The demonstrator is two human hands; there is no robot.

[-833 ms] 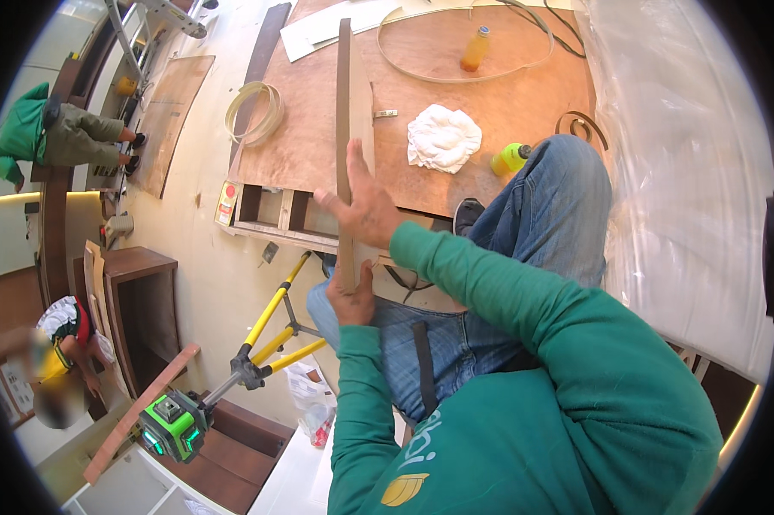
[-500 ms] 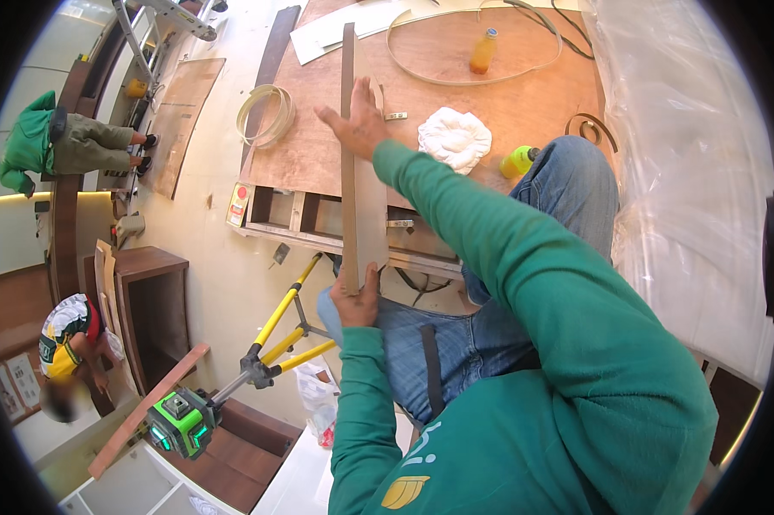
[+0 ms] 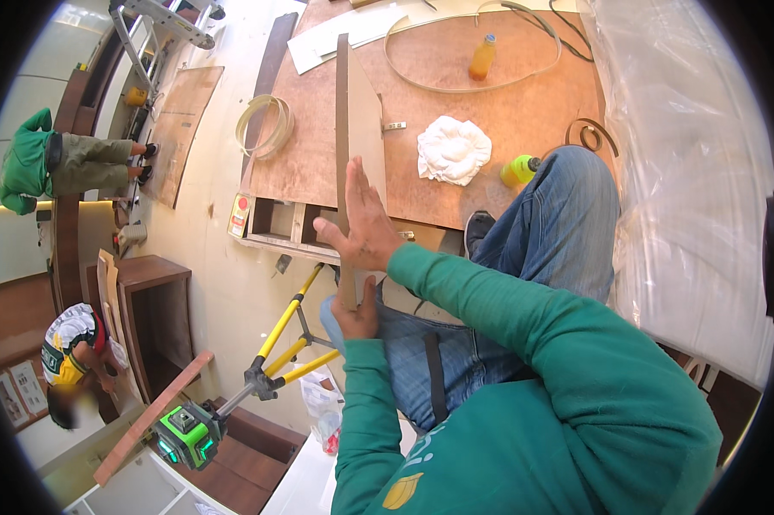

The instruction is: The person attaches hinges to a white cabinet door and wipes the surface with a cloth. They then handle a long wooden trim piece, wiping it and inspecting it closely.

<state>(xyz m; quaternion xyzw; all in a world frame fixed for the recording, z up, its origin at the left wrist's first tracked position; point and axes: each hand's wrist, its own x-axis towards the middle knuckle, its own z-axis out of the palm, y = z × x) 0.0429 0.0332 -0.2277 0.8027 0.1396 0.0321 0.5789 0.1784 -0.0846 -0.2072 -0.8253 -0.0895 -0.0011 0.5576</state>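
Observation:
A long narrow board with a brown edge stands on its side across my lap and the worktable, its far end pointing away from me. Two small metal hinges stick out along its right side. My left hand grips the near end of the board, with the thumb up on the right side. Stretched out flat, my right hand lies against the board's edge around mid-length, thumb pointing left and fingers pointing away. Part of the board's near end is hidden behind my hands.
On the wooden table are a white cloth, an orange bottle, a yellow-green bottle and coiled edging strip. A green laser level on a yellow tripod stands at left. Two people work farther left.
My right hand has slid along the board toward me, from its far half to near my left hand. My left hand has shifted slightly nearer to me and still grips the near end.

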